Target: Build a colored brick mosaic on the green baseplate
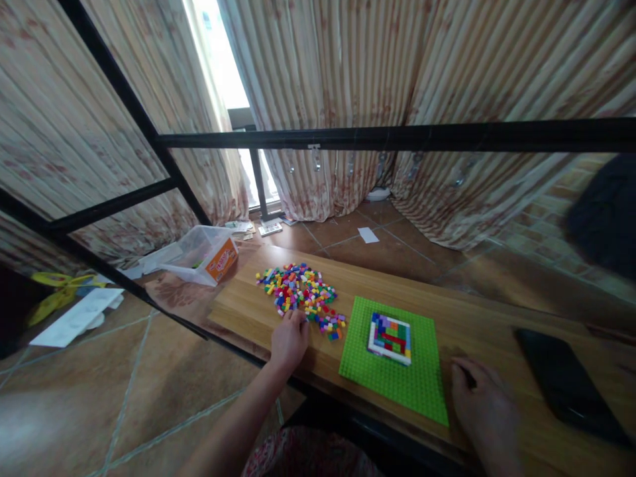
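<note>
A heap of small coloured bricks (303,291) lies on the wooden tabletop (477,318). My left hand (289,339) rests at the near edge of the heap, fingertips touching the bricks; whether it holds one is hidden. To the right lies a green baseplate (395,377) carrying a small white-edged square build (390,338) of blue, red and green bricks. My right hand (484,404) lies flat on the table just right of the baseplate, fingers loosely curled, with nothing seen in it.
A clear plastic box (201,255) with an orange label sits at the table's far left corner. A dark phone (566,387) lies on the right. A black metal frame (397,138) crosses above the table; curtains hang behind. Papers lie on the tiled floor at left.
</note>
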The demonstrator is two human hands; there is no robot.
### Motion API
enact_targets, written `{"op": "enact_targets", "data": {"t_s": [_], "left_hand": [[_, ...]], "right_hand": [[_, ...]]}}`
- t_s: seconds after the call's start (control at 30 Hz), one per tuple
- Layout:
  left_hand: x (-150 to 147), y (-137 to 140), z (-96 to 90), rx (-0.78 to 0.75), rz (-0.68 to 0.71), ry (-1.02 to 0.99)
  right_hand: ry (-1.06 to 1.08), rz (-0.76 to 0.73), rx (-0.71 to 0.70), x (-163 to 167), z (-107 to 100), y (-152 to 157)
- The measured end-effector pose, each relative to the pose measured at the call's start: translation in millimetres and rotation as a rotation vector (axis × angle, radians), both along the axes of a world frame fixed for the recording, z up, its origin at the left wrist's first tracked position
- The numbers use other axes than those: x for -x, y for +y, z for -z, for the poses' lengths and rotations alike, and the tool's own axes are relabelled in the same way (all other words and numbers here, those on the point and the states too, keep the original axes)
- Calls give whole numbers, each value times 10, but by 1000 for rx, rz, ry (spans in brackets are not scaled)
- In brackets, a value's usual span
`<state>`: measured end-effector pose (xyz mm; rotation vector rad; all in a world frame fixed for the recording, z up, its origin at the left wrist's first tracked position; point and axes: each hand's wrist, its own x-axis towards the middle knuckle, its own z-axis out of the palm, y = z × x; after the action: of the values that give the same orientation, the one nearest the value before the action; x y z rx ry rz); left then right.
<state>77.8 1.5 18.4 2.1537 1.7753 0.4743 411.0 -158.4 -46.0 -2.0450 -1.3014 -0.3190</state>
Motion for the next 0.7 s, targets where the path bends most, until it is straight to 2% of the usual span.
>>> {"op": "enact_targets", "data": {"t_s": [0.2,0.47,0.7], "left_hand": [[21,39,-17,-22,-33,-41],[-12,35,17,-62,68,-33],[4,28,41,-51,56,-95]], "right_hand": [[22,19,-16,64,-41,18],[33,32,-25,87,-72,19],[-13,32,-20,62,-68,16]]}}
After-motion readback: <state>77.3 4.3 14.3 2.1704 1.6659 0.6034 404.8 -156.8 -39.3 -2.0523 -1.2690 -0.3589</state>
